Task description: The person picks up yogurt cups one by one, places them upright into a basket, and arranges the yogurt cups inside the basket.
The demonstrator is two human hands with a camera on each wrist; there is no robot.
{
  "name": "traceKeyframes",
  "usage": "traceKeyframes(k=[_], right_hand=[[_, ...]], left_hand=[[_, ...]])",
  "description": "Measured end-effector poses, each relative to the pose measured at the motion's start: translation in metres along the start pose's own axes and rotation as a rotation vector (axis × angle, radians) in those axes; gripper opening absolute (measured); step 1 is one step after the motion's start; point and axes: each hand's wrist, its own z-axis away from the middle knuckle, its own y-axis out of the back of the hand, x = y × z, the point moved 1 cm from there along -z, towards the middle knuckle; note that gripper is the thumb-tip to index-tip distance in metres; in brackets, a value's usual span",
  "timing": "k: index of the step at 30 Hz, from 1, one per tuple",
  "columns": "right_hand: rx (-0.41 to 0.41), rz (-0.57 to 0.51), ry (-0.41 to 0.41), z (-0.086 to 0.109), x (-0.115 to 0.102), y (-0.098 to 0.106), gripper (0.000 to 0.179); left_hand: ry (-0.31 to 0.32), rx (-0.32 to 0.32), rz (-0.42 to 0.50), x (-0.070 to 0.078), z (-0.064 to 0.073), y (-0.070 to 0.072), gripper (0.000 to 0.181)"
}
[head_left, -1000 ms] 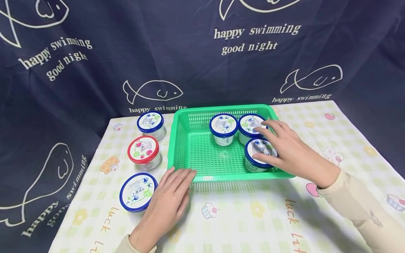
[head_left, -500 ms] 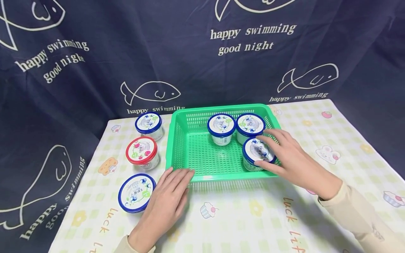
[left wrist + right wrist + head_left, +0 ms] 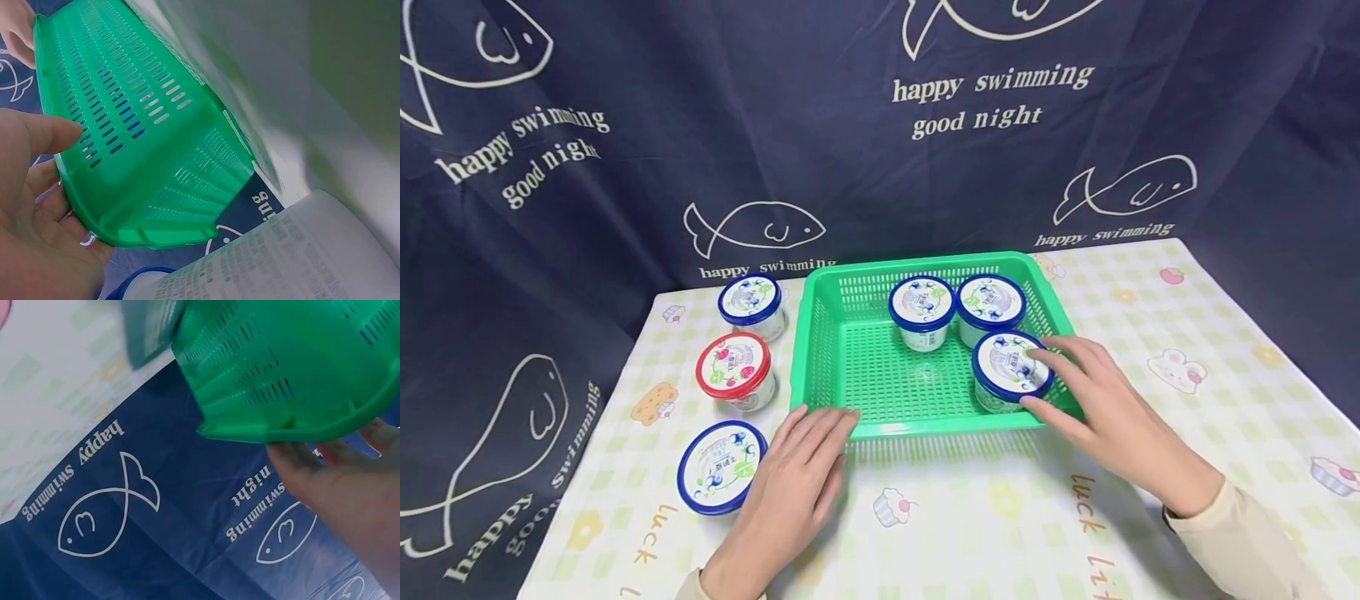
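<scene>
In the head view, a green plastic basket [image 3: 917, 427] holds three blue-lidded tubs. My left hand [image 3: 793, 479] grips its near left corner; the left wrist view has the thumb [image 3: 59, 132] on the outer wall and the other fingers past the rim. My right hand [image 3: 1105, 417] hovers at the right side with fingers spread loosely. Its fingertips are right at the lid of the front right tub [image 3: 1011, 367]. Behind that tub stand another blue-lidded tub [image 3: 991, 304] and, left of it, a third tub [image 3: 922, 308].
Left of the basket, a blue-lidded tub [image 3: 750, 304], a red-lidded tub [image 3: 735, 371] and a nearer blue-lidded tub [image 3: 722, 467] stand in a column on the checked tablecloth [image 3: 955, 517]. A dark blue fish-print curtain [image 3: 865, 150] hangs behind the table.
My right hand has drawn back toward me and off the lid of the front right tub, which now shows more. My left hand stays on the basket's corner. The view has shifted slightly.
</scene>
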Motion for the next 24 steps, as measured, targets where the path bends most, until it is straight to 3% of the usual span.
traceKeyframes(k=[13,24], right_hand=[[0.044,-0.003,-0.05,0.022,0.0,-0.005,0.056],[0.069,-0.034,-0.067,0.028,-0.001,-0.005,0.058]], left_hand=[[-0.005,-0.002,-0.002,-0.001,0.0,0.0,0.051],[-0.014,0.015,-0.005,-0.001,-0.001,0.0,0.046]])
